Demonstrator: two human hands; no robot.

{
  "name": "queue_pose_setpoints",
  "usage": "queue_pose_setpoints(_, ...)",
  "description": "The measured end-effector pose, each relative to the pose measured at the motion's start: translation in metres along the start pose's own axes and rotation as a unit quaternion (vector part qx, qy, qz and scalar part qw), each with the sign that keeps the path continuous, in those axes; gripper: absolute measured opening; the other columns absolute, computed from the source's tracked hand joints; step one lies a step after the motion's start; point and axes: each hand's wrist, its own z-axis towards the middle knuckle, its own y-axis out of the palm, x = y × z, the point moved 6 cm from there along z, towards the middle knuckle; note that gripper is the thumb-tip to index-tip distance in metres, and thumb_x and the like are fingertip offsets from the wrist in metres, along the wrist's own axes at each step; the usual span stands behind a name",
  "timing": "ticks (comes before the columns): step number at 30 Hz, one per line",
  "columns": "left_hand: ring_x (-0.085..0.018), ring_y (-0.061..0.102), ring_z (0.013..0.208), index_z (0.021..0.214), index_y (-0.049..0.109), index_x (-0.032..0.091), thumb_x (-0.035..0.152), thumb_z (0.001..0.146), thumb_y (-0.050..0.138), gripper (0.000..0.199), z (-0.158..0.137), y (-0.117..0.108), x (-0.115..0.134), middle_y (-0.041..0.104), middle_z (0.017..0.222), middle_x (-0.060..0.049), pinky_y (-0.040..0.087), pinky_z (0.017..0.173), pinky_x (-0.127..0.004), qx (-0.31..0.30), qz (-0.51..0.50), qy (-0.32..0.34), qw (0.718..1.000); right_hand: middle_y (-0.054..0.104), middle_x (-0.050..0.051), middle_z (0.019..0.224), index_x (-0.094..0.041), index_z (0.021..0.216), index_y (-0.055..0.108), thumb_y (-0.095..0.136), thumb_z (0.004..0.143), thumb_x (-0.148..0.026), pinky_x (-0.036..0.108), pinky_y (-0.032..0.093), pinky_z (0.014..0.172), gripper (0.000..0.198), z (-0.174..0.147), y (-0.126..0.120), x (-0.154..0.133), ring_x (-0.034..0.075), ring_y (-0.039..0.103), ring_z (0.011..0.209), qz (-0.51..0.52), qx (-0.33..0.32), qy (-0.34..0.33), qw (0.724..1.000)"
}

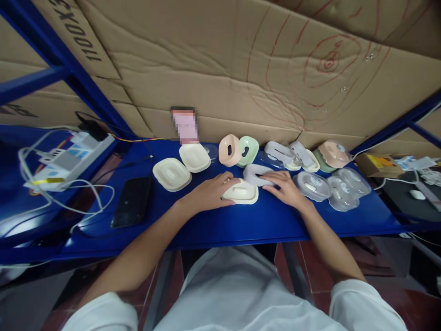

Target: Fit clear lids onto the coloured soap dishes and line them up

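My left hand [220, 191] grips the left end of a cream plastic base [244, 193] with a raised oval middle, lying on the blue table. In my right hand [280, 184] is a pale lilac plastic cover [255, 174] with a slot, tilted just behind the base; whether the two touch I cannot tell. Two more cream bases [172, 174] lie to the left. Behind my hands stand a peach slotted cover [229, 151] and a light green slotted cover [248, 151].
To the right sit several clear-lidded pieces [313, 186] and a peach one under a clear lid [334, 154]. A black phone [131, 202] lies left, beside a power strip [74, 161] with loose white cables. Cardboard [206, 69] walls the back.
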Motion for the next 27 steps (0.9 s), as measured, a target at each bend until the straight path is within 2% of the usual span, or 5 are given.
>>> queue_pose_setpoints(5,-0.038,0.052,0.145,0.146,0.06,0.023,0.037,0.097,0.077,0.054,0.004,0.006,0.001,0.054,0.154,-0.017,0.047,0.12,-0.055,0.069,0.02,0.068,0.995,0.071,0.009,0.146,-0.03,0.145,0.068,0.049,0.113,-0.047,0.052,0.04,0.118,0.041,0.01,0.024,-0.036,0.028,0.063,0.14,0.009,-0.048,-0.061,0.997)
queue_pose_setpoints(10,-0.034,0.056,0.138,0.133,0.069,0.022,0.036,0.098,0.076,0.038,0.006,0.008,0.001,0.065,0.14,-0.014,0.05,0.117,-0.05,0.07,0.033,0.092,0.993,0.065,0.01,0.154,-0.028,0.154,0.061,0.054,0.111,-0.05,0.055,0.036,0.125,0.049,0.006,0.034,-0.043,0.029,0.057,0.147,-0.031,-0.033,-0.101,0.994)
queue_pose_setpoints(16,-0.034,0.056,0.133,0.117,0.074,0.018,0.033,0.101,0.071,0.022,0.006,0.007,0.004,0.066,0.13,-0.016,0.054,0.112,-0.049,0.069,0.074,0.099,0.99,0.06,0.009,0.159,-0.026,0.158,0.057,0.049,0.114,-0.038,0.056,0.036,0.129,0.046,0.005,0.039,-0.052,0.028,0.053,0.151,-0.074,-0.038,-0.118,0.99)
queue_pose_setpoints(22,-0.034,0.055,0.134,0.12,0.07,0.018,0.031,0.1,0.072,0.025,0.006,0.003,0.002,0.063,0.134,-0.016,0.053,0.113,-0.05,0.087,0.05,0.096,0.99,0.059,0.013,0.16,-0.026,0.162,0.052,0.057,0.11,-0.045,0.054,0.045,0.126,0.055,0.003,0.039,-0.044,0.029,0.056,0.149,0.0,-0.025,-0.116,0.993)
queue_pose_setpoints(27,-0.033,0.056,0.124,0.108,0.069,0.018,0.037,0.099,0.073,0.021,0.007,0.004,-0.004,0.065,0.121,-0.014,0.057,0.104,-0.047,0.073,0.041,0.084,0.993,0.063,0.012,0.156,-0.028,0.157,0.057,0.053,0.112,-0.039,0.052,0.05,0.122,0.047,0.003,0.041,-0.047,0.027,0.059,0.146,0.035,-0.025,-0.119,0.992)
